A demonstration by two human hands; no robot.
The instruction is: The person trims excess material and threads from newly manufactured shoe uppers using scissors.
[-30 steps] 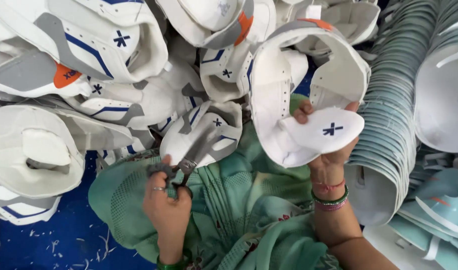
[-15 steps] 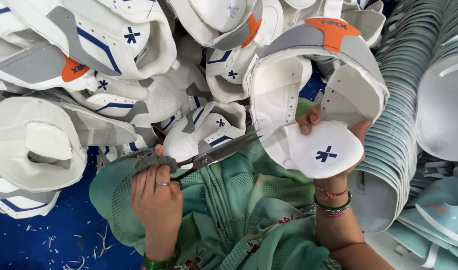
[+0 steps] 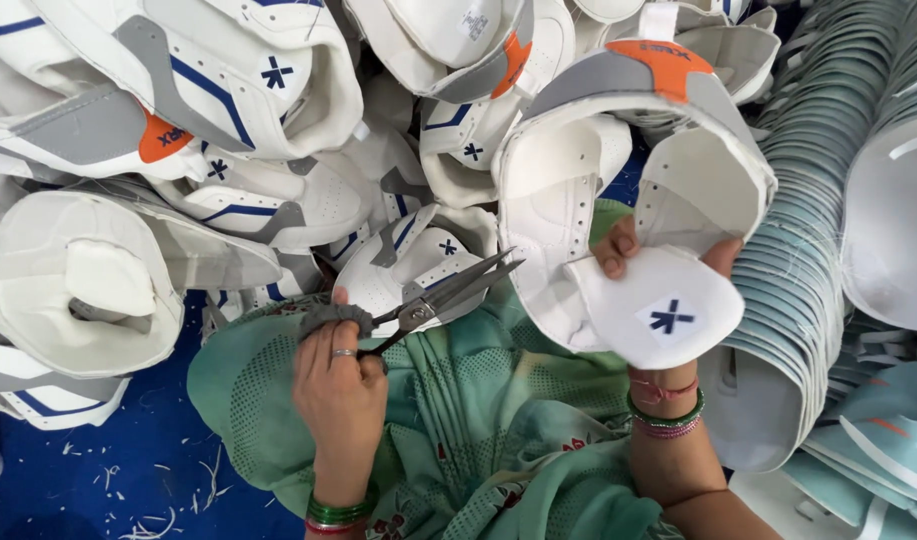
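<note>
Over the lap, right of centre, the right hand (image 3: 668, 290) pinches a white stitched shoe upper (image 3: 618, 200) by its rounded tongue flap, thumb on the inner lining, other fingers hidden behind the flap. Upper is smooth white synthetic leather, grey band and orange tab at the heel collar, rows of punched eyelet holes, small dark blue cross mark on the tongue; it curls open like a shell, inside facing the camera. Left hand (image 3: 340, 385) closed round the fabric-wrapped handles of metal scissors (image 3: 433, 300), blades slightly parted, tips just beside the upper's edge, contact hard to tell. Green patterned cloth (image 3: 458, 430) covers the lap below. Behind, a pile of matching white uppers (image 3: 208, 130) with blue stripes, many cut off by the frame. At right, a tall stack of pale blue-green insoles (image 3: 828, 230), thin and layered, partly out of view. Blue floor (image 3: 88, 480) with white thread scraps lower left.
</note>
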